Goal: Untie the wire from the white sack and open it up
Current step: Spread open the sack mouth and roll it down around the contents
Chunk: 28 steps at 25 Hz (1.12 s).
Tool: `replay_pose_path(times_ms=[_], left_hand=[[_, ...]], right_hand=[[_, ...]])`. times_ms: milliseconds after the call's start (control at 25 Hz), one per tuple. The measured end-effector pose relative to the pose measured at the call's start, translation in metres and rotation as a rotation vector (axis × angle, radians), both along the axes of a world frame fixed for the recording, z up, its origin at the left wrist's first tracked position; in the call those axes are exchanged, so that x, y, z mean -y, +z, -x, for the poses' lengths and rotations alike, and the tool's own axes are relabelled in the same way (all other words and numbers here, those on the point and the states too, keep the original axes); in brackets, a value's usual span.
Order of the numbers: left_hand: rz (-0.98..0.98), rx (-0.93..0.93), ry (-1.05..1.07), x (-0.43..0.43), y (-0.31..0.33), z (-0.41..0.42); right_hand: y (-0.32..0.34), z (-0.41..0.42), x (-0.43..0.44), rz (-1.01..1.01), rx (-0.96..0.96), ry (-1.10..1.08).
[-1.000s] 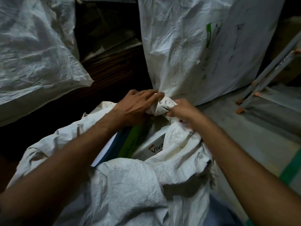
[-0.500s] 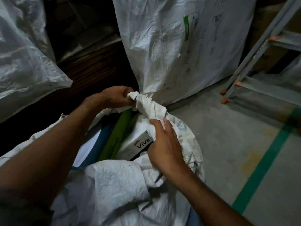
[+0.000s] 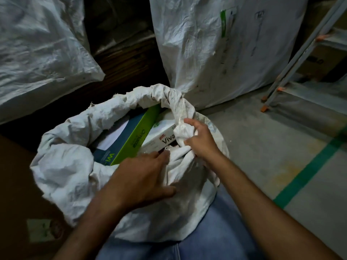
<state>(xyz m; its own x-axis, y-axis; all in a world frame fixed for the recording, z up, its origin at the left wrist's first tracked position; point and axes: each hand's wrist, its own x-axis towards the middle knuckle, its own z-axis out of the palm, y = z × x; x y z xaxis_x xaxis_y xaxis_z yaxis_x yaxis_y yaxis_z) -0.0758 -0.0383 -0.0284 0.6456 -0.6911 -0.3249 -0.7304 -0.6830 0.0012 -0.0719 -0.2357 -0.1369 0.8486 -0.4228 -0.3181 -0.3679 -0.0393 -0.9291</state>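
The white woven sack (image 3: 71, 171) stands in front of me with its mouth spread wide and its rim rolled back. Inside lie a green and dark blue box (image 3: 135, 136) and a white box marked "Viva" (image 3: 161, 139). My right hand (image 3: 199, 139) grips a bunched fold of the sack's rim on the right side. My left hand (image 3: 139, 179) lies on the near rim, fingers reaching into the cloth beside the right hand. No wire shows in this view.
Two large white sacks stand behind, one at the left (image 3: 37, 49), one at the back right (image 3: 225, 44). A metal ladder (image 3: 300, 53) leans at the right. Green tape (image 3: 309, 166) crosses the concrete floor. A brown carton (image 3: 16, 194) sits at the left.
My left hand let go of the far rim and came to the near rim. The right hand shifted its grip on the right fold. The sack's mouth stands wider.
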Motion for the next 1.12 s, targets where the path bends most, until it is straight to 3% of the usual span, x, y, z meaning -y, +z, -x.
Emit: replay_pose_path(times_ms=[80,160,240,320,360,480,560,680,760,920,1000,1080,1120], left_hand=[[0.134,0.229,0.026,-0.009,-0.013,0.024],[0.233,0.335,0.064,-0.024,-0.035,0.047],[0.369,0.422,0.067,-0.036,-0.058,0.061],[0.512,0.401,0.212,-0.043,-0.061,0.070],[0.584,0.350,0.297,-0.045,-0.057,0.072],[0.668,0.051,0.247,-0.068,-0.030,0.071],[0.644,-0.092,0.170,-0.102,-0.006,0.059],[0.340,0.181,0.115,-0.137,0.014,0.031],[0.246,0.283,0.124,-0.144,0.009,0.028],[0.322,0.583,0.052,-0.147,-0.035,0.048],[0.401,0.736,0.071,-0.149,-0.051,0.057],[0.460,0.810,0.087,-0.148,-0.058,0.063],[0.473,0.814,0.081,-0.147,-0.059,0.066]], right_hand=[[0.013,0.015,-0.006,0.496,-0.011,0.225],[0.038,0.033,-0.012,0.962,0.096,0.390],[0.070,0.050,-0.017,1.012,0.195,0.725],[0.089,0.064,-0.027,0.889,0.130,1.047],[0.087,0.067,-0.033,0.983,0.117,1.099],[0.063,0.071,-0.048,1.416,0.351,0.838],[0.048,0.079,-0.052,1.558,0.563,0.587],[0.036,0.094,-0.058,1.664,0.738,0.315],[0.034,0.103,-0.065,1.671,0.715,0.357],[0.065,0.106,-0.078,1.487,0.420,0.818],[0.088,0.089,-0.088,1.291,0.322,0.881],[0.100,0.064,-0.095,0.966,0.272,0.897],[0.103,0.051,-0.101,0.900,0.230,0.970]])
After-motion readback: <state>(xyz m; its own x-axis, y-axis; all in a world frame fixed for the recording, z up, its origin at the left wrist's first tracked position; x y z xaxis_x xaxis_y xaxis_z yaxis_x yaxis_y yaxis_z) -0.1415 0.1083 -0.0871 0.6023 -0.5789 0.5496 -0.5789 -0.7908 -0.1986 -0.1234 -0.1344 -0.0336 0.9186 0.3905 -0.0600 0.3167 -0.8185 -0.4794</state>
